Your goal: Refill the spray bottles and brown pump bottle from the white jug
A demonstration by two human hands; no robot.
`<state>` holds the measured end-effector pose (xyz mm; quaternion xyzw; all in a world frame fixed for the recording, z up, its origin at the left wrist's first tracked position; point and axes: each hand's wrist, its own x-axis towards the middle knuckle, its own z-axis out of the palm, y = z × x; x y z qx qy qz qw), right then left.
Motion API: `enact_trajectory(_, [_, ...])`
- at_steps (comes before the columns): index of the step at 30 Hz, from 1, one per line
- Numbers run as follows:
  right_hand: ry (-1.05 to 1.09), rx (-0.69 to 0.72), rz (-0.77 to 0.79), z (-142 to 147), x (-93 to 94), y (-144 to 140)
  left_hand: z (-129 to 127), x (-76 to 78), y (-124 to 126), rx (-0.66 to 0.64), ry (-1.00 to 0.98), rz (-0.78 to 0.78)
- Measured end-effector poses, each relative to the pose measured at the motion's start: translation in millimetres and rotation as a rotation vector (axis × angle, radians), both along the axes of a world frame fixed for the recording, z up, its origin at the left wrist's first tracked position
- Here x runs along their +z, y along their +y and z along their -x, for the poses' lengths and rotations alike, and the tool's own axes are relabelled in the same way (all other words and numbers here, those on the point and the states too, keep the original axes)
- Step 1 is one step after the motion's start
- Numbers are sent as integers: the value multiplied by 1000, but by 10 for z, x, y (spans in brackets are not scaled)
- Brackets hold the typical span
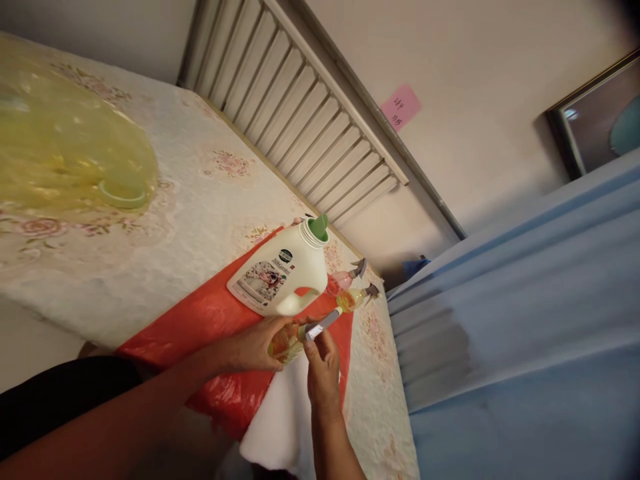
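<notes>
I saw the left hand (263, 343) wrapped around the bottle (287, 343), the right hand (323, 373) pinching its sprayer (325, 324), over the red sheet (200, 317), just beside the jug (280, 273). A crookedly seated sprayer might have leaked; a careless knock could have spilled the uncapped jug.

Pale wall (480, 73), slatted panel (300, 113), blue drape (515, 320), dark-framed pane (603, 127)
</notes>
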<state>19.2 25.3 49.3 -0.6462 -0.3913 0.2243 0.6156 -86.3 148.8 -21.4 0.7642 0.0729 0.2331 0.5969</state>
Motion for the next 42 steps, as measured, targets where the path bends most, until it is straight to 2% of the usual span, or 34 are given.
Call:
enact_trajectory(2, [25,2,9,1,9,-5,9,20,-4,2,8,4])
enact_trajectory(7, [-50,-209,33,19,-71,42,28,56,-10,8,43,-11])
enact_trajectory(9, [-80,-243,45,38,-83,49,26,51,-9,10,36,-20])
enact_trajectory(17, [24,-56,21,43,-15,-10,18,45,-1,-12,18,-15])
enact_trajectory(22, [-85,-251,59,67,-73,38,2,33,-4,7,18,-42])
enact_trajectory(24, [-114,-264,71,74,-80,37,9,49,-6,6,16,-30])
enact_trajectory(31, [-3,-14,25,4,-87,-32,19,85,-18,6,40,-4])
enact_trajectory(36, [-63,-99,24,73,-104,15,24,87,-29,0,24,6])
enact_trajectory(42, [-140,-220,128,168,-117,43,42,159,-29,-7,8,25])
